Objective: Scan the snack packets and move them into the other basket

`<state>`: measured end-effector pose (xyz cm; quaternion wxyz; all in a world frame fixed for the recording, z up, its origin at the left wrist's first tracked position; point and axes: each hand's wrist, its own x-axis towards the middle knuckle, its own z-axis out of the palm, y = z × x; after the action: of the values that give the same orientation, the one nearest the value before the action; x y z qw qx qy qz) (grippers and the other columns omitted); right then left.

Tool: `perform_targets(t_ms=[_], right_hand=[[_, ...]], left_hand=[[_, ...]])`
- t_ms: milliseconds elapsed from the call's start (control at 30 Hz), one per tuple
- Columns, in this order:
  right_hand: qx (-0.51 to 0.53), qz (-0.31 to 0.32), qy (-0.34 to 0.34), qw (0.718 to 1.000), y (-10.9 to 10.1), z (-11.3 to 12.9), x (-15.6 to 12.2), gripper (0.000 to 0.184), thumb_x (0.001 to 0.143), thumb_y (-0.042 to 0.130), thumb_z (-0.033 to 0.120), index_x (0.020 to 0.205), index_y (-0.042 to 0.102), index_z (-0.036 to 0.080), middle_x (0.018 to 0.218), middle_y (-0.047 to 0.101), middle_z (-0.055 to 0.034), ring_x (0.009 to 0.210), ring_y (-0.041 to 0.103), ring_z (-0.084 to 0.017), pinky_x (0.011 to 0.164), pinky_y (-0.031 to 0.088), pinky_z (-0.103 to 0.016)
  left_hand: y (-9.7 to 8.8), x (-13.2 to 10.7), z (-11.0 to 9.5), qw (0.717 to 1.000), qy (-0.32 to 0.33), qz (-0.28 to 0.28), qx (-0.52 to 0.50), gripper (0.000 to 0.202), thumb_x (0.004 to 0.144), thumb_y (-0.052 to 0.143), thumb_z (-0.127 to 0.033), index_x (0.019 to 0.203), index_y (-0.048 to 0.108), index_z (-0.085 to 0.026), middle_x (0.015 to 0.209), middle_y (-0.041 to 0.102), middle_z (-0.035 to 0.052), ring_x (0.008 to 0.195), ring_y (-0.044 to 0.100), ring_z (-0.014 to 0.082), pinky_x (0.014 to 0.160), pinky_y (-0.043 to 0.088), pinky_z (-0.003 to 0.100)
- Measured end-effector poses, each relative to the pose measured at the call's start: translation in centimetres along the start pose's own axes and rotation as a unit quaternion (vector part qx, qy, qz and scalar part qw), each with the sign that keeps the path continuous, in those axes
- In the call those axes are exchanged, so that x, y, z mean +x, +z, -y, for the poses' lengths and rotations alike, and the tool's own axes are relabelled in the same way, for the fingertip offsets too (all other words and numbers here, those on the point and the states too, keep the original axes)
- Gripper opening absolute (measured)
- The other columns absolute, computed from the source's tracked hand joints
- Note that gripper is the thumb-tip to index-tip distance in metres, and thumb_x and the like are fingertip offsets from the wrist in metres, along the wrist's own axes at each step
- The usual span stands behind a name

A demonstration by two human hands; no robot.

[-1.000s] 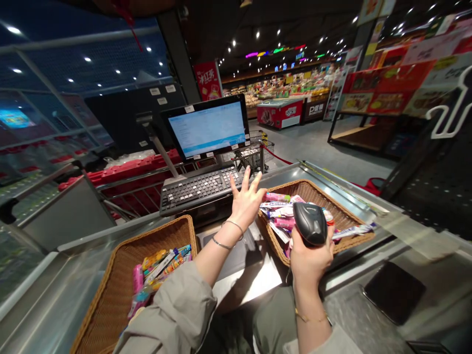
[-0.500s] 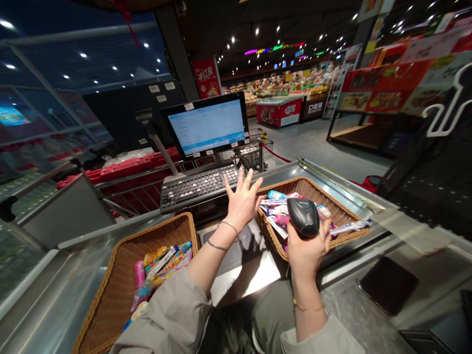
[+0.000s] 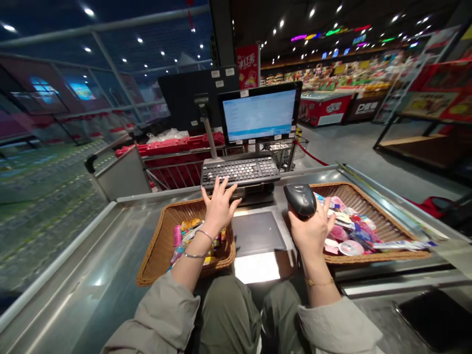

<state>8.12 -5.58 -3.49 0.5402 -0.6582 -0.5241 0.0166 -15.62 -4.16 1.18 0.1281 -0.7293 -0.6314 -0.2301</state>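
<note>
The scanner (image 3: 300, 199) is grasped in the right hand (image 3: 313, 233) — beside the right basket (image 3: 385, 221) (packs (image 3: 344, 219) are heaped inside) — while the left hand (image 3: 217, 211), fingers spread and released, is held over the left basket (image 3: 157, 246).

Sleeves (image 3: 162, 309) are beige-grey; trousers (image 3: 228, 307) are olive; left wrist (image 3: 199, 245) has silver bands (image 3: 195, 256); right wrist (image 3: 317, 269), a gold bracelet (image 3: 320, 283)

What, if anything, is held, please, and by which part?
The right hand holds a black barcode scanner, apparently by its hidden handle; the left hand holds nothing.
</note>
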Motion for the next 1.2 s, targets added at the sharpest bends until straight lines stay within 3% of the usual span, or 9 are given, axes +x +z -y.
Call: perform_targets(t_ms=[167, 400, 567, 867, 1200], right_hand=[[-0.003, 0.057, -0.079, 0.995, 2.3, 1.8, -0.1, 0.05, 0.082, 0.059, 0.039, 0.127, 0.06, 0.018, 0.143, 0.057, -0.0158, 0.151, 0.025, -0.037, 0.118, 0.015, -0.066], [-0.012, 0.13, -0.18, 0.975, 5.8, 2.5, -0.5, 0.035, 0.082, 0.058, 0.036, 0.108, 0.069, 0.016, 0.144, 0.056, -0.017, 0.151, 0.023, -0.038, 0.118, 0.011, -0.069], [-0.024, 0.188, -0.257, 0.948, 7.9, 2.4, -1.0, 0.031, 0.08, 0.058, 0.029, 0.105, 0.071, 0.016, 0.146, 0.055, -0.015, 0.152, 0.021, -0.037, 0.118, 0.011, -0.068], [-0.03, 0.25, -0.297, 0.921, 9.7, 2.4, -2.3, 0.028, 0.077, 0.059, 0.025, 0.101, 0.072, 0.016, 0.146, 0.055, -0.0137, 0.151, 0.022, -0.039, 0.118, 0.011, -0.068], [-0.016, 0.289, -0.293, 0.911, 10.0, 2.1, -3.8, 0.026, 0.075, 0.059, 0.022, 0.098, 0.072, 0.018, 0.149, 0.052, -0.0139, 0.153, 0.018, -0.037, 0.117, 0.009, -0.071]], left_hand=[[-0.3, -2.7, 4.9, 0.997, -0.066, 0.024, 0.012, 0.044, 0.097, 0.052, -0.037, 0.141, 0.053, -0.03, 0.161, 0.036, 0.0074, 0.153, 0.021, 0.0311, 0.117, 0.005, 0.075], [2.1, -5.3, 10.2, 0.988, -0.121, 0.091, 0.042, 0.043, 0.096, 0.052, -0.036, 0.139, 0.055, -0.027, 0.16, 0.038, 0.0085, 0.152, 0.023, 0.0337, 0.115, 0.006, 0.078], [3.2, -6.0, 13.3, 0.976, -0.141, 0.148, 0.07, 0.043, 0.093, 0.055, -0.031, 0.136, 0.059, -0.026, 0.157, 0.043, 0.0105, 0.151, 0.027, 0.0363, 0.115, 0.001, 0.079], [5.0, -7.8, 15.8, 0.955, -0.11, 0.236, 0.143, 0.035, 0.088, 0.059, -0.03, 0.121, 0.067, -0.022, 0.156, 0.044, 0.0134, 0.15, 0.026, 0.0384, 0.114, 0.0, 0.079], [7.0, -8.8, 17.8, 0.936, -0.072, 0.308, 0.155, 0.034, 0.077, 0.067, -0.024, 0.111, 0.073, -0.022, 0.155, 0.046, 0.0143, 0.151, 0.022, 0.0387, 0.116, -0.003, 0.073]])
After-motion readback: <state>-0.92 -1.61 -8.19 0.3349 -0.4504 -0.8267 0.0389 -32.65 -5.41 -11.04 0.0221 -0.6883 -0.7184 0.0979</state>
